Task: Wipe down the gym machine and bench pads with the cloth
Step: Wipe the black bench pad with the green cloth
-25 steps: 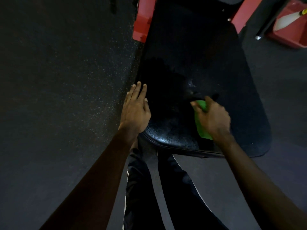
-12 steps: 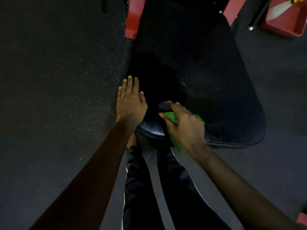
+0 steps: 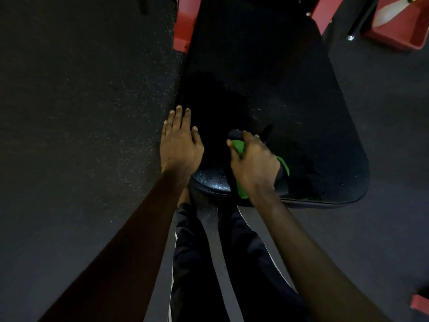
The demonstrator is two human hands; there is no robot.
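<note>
no legible txt, no labels

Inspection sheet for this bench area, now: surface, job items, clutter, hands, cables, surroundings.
Surface: black bench pad, shiny at its near edge.
Job's things: green cloth, bunched on the pad under the right hand.
Clutter: red bin at far right.
Hands: left hand flat on the pad's left edge; right hand grips the cloth.
Cables: nothing seen.
Surroundings: speckled dark floor; red frame behind the pad.
</note>
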